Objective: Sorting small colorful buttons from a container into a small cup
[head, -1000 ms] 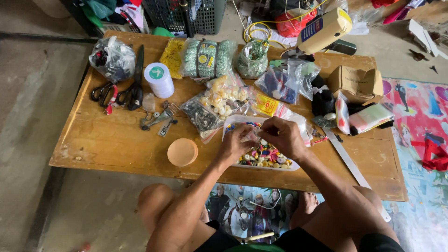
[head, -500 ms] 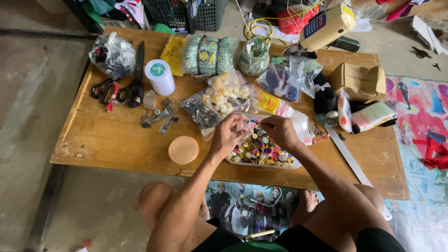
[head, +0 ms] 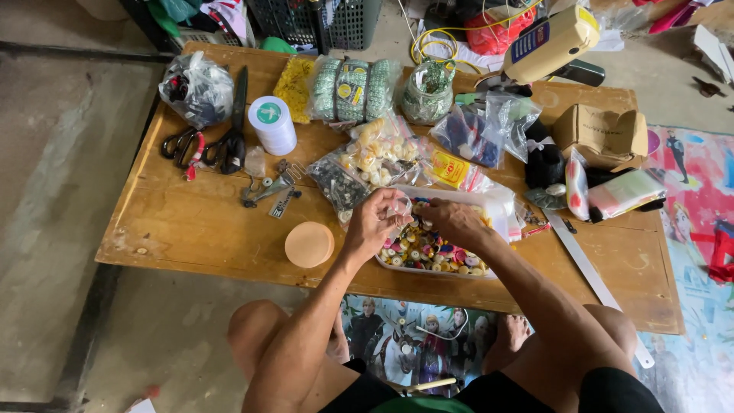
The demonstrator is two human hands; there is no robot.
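Carefully: your left hand [head: 375,223] and right hand [head: 456,222] both pinch a small clear plastic bag [head: 399,208] above the shallow white tray of coloured buttons [head: 428,252]; a slip spills buttons onto the wooden table [head: 191,229].

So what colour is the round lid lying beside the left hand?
Pale orange round lid, seen in the head view.

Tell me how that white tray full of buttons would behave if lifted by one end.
The white tray looks thin and shallow, so it would probably flex or sag. It is heaped with loose coloured buttons, so they would likely slide and spill. Both hands, left hand and right hand, hover over it.
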